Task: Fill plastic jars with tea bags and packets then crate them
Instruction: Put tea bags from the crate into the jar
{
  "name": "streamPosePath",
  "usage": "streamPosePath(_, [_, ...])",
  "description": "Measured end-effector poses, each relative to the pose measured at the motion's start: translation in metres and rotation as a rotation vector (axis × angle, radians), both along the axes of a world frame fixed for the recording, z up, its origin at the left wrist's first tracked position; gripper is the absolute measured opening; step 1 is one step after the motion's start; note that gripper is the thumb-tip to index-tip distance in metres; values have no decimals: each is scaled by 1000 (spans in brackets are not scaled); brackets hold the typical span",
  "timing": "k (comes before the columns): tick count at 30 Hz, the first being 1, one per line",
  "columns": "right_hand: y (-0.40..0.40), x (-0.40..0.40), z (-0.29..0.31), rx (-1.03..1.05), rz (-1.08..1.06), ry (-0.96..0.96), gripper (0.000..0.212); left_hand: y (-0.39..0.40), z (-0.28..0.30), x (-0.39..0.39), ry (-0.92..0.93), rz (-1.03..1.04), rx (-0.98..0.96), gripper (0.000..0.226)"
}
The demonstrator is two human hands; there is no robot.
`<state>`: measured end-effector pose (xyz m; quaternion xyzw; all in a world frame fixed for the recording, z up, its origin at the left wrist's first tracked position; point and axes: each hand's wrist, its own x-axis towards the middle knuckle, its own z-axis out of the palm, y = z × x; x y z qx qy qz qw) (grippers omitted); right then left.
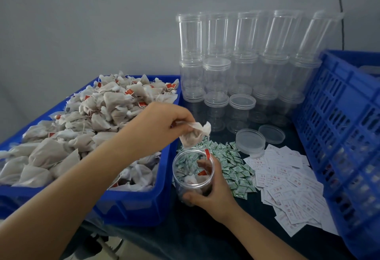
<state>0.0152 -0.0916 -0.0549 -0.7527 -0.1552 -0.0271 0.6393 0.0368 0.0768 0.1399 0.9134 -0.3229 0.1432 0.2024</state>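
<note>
A dark table top [257, 216] is set against a plain grey wall [82, 23], down which a thin black cable [341, 8] is run at 1 o'clock. At 9 o'clock the surface is taken up by a blue bin [141, 208] heaped with tea bags [86, 128]; lidded empty jars [238, 64] are stacked at 12 o'clock, and a blue slatted crate [341, 136] is stood at 3 o'clock. Green packets [232, 163], white paper slips [287, 185] and two loose lids [257, 139] are spread between them.

The left hand [162, 123] is stretched across from 8 o'clock, and one tea bag [194, 134] is pinched in its fingertips just above the mouth of the open jar [193, 175]. The jar, tilted near the centre beside the bin and already partly filled, is gripped low on its wall by the right hand [213, 193], reached in from 5 o'clock
</note>
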Motion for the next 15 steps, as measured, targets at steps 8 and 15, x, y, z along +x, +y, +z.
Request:
streamPosePath(8, [2,2,0,72,26,-13,95,0,-33,-3,94,-26,134,17])
streamPosePath(15, [2,6,-7,89,36,19,101,-16,-56,-9,33,-23,344,23])
